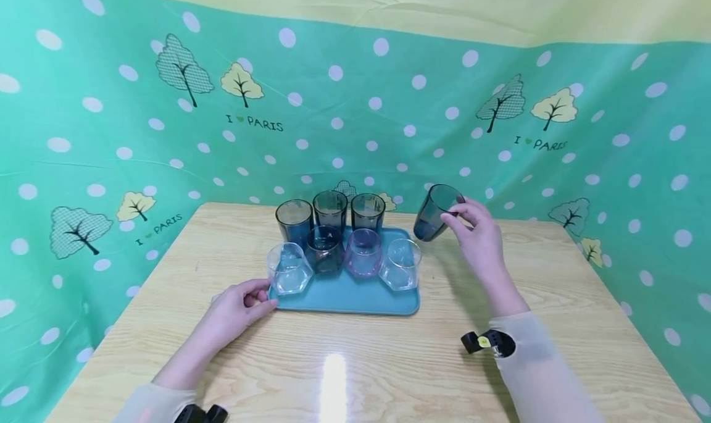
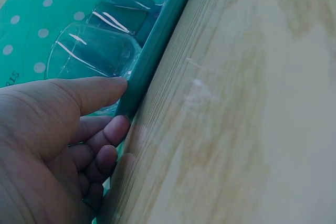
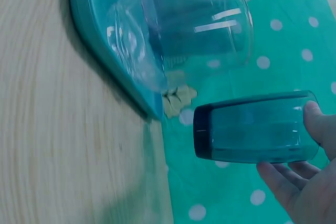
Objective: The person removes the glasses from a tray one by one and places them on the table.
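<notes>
My right hand [image 1: 479, 238] holds a dark grey-blue drinking glass [image 1: 435, 216] near its rim, tilted, in the air off the right end of a blue tray [image 1: 350, 299]. The right wrist view shows thumb and fingers on opposite sides of this glass [image 3: 257, 129]. At the tray's front left corner, my left hand [image 1: 241, 312] pinches the rim, its thumb beside a clear glass [image 2: 94, 51]. Three tall dark glasses [image 1: 330, 210] stand along the tray's back. In front are a clear glass [image 1: 290, 275], a dark short glass [image 1: 325, 253], a purple glass [image 1: 363, 256] and another clear glass [image 1: 400, 268].
The tray lies on a light wooden table [image 1: 344, 361]. Behind and beside the table hangs a green dotted cloth [image 1: 311, 108] with printed trees. A black camera [image 1: 489, 343] is strapped to the right wrist.
</notes>
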`<state>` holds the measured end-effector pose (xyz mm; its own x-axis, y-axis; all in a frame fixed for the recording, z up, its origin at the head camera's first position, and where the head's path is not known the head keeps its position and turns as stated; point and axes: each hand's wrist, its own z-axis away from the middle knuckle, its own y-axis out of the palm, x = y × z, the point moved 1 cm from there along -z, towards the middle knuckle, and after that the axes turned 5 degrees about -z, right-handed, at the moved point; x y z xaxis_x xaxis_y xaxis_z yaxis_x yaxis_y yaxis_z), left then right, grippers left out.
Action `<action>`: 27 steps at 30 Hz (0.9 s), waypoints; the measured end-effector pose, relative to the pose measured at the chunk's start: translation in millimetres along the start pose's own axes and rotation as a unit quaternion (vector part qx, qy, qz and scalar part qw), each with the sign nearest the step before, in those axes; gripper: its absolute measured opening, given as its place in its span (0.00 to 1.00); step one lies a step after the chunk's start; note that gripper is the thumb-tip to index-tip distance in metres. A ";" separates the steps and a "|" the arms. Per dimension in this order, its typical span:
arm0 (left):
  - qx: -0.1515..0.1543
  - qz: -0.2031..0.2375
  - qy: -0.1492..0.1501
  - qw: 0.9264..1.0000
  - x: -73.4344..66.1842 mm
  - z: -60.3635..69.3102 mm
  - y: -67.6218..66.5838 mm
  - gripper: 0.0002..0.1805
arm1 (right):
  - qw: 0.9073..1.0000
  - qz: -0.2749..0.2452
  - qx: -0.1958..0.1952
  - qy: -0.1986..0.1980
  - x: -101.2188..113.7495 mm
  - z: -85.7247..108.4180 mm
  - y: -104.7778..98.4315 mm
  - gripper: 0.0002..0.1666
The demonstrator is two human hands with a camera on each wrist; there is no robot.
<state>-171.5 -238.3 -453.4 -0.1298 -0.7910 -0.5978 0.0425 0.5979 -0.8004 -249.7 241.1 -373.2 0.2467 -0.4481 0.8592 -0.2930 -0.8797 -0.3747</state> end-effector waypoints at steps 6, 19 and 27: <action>-0.008 -0.004 0.006 1.000 2.3 1.2 -2.2 0.29 | 0.999 0.006 -0.009 0.030 -5.9 -2.2 -28.6 0.24; -0.002 -0.001 0.012 1.000 -1.7 2.0 -2.4 0.31 | 0.993 0.077 -0.031 0.085 -35.8 2.0 -94.3 0.31; -0.007 -0.007 0.022 1.000 -0.8 1.5 0.3 0.30 | 0.988 0.093 -0.045 0.112 -56.5 3.3 -123.6 0.34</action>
<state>-169.9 -237.7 -453.3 -0.1744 -0.7927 -0.5842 0.0271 0.5892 -0.8076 -224.4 374.6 -376.6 -0.0279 -0.5454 0.8377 -0.3980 -0.7627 -0.5098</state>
